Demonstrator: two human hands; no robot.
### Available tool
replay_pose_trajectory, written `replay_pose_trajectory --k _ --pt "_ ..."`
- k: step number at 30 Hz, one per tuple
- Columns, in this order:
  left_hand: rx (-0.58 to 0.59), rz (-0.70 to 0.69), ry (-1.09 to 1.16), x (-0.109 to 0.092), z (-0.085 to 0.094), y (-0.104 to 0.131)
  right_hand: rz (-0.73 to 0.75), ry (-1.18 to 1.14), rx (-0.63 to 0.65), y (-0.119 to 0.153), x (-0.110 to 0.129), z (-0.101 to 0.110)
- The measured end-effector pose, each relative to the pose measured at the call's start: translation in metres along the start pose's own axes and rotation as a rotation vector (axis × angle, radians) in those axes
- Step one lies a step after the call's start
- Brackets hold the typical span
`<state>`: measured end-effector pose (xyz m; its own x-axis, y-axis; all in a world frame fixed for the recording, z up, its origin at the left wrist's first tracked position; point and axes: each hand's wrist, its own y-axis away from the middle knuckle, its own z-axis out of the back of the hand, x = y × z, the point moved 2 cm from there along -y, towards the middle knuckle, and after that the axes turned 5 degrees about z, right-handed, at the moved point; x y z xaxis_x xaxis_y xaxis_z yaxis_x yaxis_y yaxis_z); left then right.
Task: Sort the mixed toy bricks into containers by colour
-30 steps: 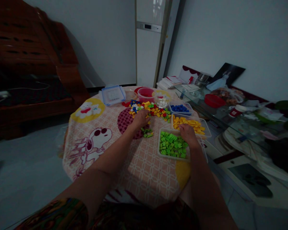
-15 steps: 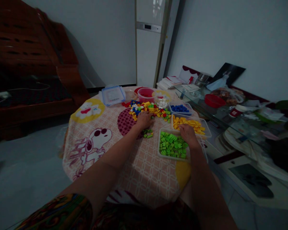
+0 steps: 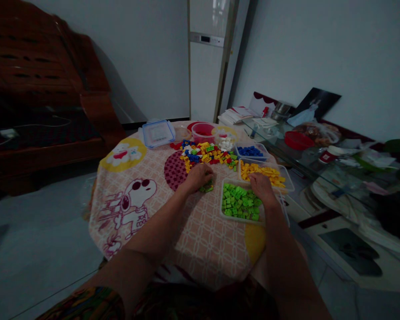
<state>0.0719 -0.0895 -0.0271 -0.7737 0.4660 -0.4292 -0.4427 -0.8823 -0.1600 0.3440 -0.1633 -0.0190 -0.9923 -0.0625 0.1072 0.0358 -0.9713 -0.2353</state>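
My left hand (image 3: 199,177) hangs with curled fingers over a small group of green toy bricks (image 3: 206,188), just in front of the mixed pile of coloured toy bricks (image 3: 210,153). Its fingertips are partly hidden, and what they grip cannot be made out. My right hand (image 3: 262,186) is closed over the edge between a clear box of green bricks (image 3: 240,202) and a clear box of yellow bricks (image 3: 253,169). Anything in its fingers is hidden. Blue bricks (image 3: 249,151) fill another clear box behind the yellow ones.
White bricks (image 3: 226,143) lie by a pink tub (image 3: 203,132) at the back. A blue-rimmed lid (image 3: 158,134) rests at the far left of the round table, on a patterned cloth (image 3: 200,235). A cluttered glass-topped stand (image 3: 296,155) flanks the right side.
My left hand has moved back from the mixed pile, toward me, to the small group of green bricks. My right hand has stayed at nearly the same place.
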Motion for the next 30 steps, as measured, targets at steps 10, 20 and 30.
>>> replay_pose_trajectory --k 10,20,30 --pt "-0.191 0.145 0.233 0.030 0.019 0.001 0.019 0.015 0.024 0.001 0.001 0.001" --pt "0.011 0.032 0.098 0.008 0.001 0.003 0.003 0.011 0.019 0.002 0.002 0.000" --pt "-0.056 0.037 0.168 0.031 0.009 0.003 0.020 0.012 -0.009 0.001 0.002 0.000"
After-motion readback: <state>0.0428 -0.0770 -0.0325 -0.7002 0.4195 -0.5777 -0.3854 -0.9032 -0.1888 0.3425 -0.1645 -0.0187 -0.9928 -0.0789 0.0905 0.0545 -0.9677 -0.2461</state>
